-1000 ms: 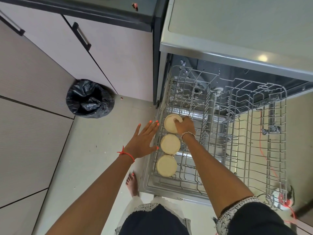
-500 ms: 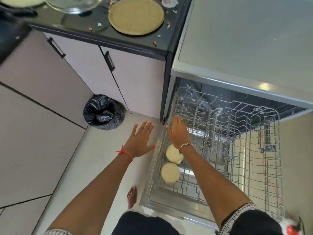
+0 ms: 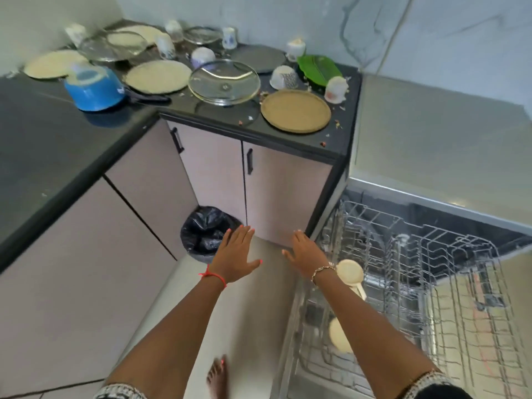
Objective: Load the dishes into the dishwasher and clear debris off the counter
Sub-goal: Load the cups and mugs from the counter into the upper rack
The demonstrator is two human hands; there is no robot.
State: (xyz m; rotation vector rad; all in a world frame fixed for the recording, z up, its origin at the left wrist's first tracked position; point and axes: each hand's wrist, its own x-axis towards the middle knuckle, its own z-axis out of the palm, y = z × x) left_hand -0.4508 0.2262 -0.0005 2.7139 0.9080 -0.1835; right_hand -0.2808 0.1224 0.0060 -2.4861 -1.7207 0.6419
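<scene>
Hovering above the floor, the left hand (image 3: 234,254) and right hand (image 3: 306,254) are spreading flat and holding nothing, fingers pointing roughly toward 12 o'clock. Two bowls (image 3: 349,270) are sitting along the rack's (image 3: 460,283) left edge at 3 o'clock of the right hand, their row running 12 to 6 o'clock. A plate (image 3: 296,110) is lying on the counter (image 3: 322,139) at 12 o'clock.

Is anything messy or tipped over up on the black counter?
Yes. Little scraps lie scattered on the black counter around the round tan plate and the clear glass lid. A patterned white cup beside the green leaf-shaped dish looks tipped over.
</scene>
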